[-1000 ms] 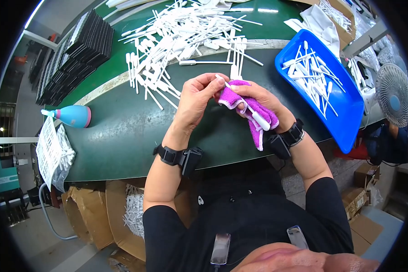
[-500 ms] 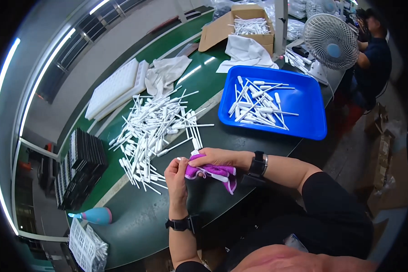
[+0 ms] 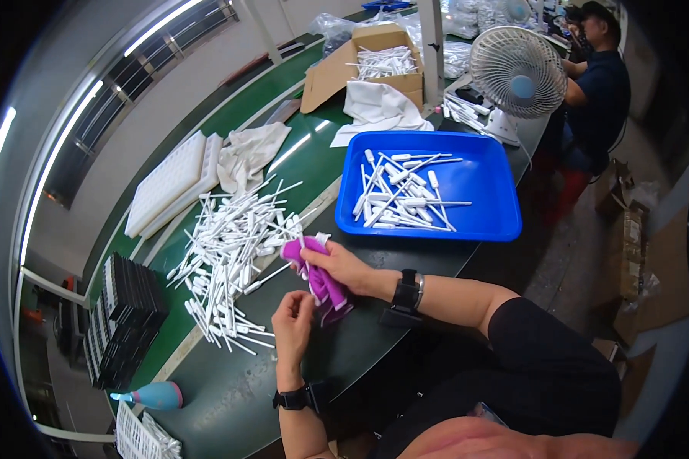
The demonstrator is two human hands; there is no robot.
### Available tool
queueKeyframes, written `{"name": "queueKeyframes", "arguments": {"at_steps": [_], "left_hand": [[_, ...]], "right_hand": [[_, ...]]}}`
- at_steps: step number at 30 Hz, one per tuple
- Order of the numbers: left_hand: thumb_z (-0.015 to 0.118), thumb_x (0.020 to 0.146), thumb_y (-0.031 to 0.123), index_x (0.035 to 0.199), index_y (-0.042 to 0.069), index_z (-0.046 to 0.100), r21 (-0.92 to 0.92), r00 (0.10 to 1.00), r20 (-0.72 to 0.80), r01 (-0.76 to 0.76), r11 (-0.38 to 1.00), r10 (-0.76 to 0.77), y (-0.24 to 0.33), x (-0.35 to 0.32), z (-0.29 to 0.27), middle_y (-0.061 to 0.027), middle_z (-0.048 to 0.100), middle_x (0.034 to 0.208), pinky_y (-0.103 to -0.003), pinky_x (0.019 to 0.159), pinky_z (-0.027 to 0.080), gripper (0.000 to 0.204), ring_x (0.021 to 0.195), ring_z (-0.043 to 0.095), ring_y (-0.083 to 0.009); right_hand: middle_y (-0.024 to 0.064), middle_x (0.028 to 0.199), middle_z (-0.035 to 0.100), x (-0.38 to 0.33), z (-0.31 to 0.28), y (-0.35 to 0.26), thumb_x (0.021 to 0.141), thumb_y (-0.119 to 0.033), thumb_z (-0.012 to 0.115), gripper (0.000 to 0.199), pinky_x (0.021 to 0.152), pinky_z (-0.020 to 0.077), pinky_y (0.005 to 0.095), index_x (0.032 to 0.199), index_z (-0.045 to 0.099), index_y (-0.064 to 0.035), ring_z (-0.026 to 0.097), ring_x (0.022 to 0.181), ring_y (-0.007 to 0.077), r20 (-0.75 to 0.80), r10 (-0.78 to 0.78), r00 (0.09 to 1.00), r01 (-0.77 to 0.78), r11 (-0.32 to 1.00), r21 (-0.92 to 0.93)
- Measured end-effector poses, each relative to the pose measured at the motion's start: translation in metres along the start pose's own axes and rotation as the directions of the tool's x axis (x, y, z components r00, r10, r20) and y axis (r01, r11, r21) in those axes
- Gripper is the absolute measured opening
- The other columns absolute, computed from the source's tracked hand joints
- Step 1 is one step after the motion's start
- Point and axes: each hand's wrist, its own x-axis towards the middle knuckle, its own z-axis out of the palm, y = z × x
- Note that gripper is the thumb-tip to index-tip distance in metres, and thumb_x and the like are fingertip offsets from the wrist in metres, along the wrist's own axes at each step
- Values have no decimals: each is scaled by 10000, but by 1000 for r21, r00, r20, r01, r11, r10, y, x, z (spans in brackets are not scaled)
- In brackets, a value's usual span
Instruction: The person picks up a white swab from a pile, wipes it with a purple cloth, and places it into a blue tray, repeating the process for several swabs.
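Gripping the purple cloth (image 3: 328, 287) above the bench (image 3: 230, 405), the right hand (image 3: 346, 268) is near the white stick pile (image 3: 233, 239). The left hand (image 3: 292, 325) has curled fingers (image 3: 305, 303); whether they grasp anything cannot be determined.

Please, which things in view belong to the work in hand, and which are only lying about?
Likely belonging:
purple cloth, in the right hand
piled white sticks
blue tray, holding similar sticks

Probably only lying about:
bottle
black stack
fan
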Motion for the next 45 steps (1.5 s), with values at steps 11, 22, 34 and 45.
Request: {"name": "queueKeyframes", "arguments": {"at_steps": [11, 22, 34, 45], "left_hand": [[581, 917, 142, 958, -1, 608, 281, 980, 89, -197, 939, 179, 2, -3, 10, 0, 585, 684, -199, 538, 396, 151, 587, 504, -54], [379, 1012, 239, 894, 17, 533, 316, 973, 96, -230, 921, 210, -13, 0, 8, 21, 440, 626, -269, 504, 348, 294, 576, 413, -80], [537, 931, 233, 766, -38, 536, 555, 957, 286, -203, 807, 44, 24, -17, 24, -85, 558, 596, -329, 501, 383, 317, 527, 481, -149], [695, 821, 264, 747, -39, 577, 354, 926, 375, -102, 930, -42, 4, -11, 24, -121, 593, 614, -341, 514, 416, 333, 546, 556, -230]], "right_hand": [[74, 1019, 643, -6, 8, 3, 955, -236, 537, 325, 826, 490, 260, 1206, 523, -30, 610, 936, 132, -21, -35, 999, 33, 997, -64], [76, 824, 617, -14, 23, -9, 979, -476, 381, 456, 669, 494, 252, 1042, 542, -53, 614, 751, 183, 229, 280, 932, -352, 850, 391], [-24, 542, 371, 2, -17, -1, 978, -501, 369, 450, 449, 287, 239, 751, 461, -123, 350, 471, 83, -134, 6, 991, 64, 857, 512], [76, 674, 592, -14, 18, 0, 972, -341, 472, 348, 603, 449, 350, 969, 580, -10, 544, 623, 172, -107, -381, 918, 288, 829, -479]]}}
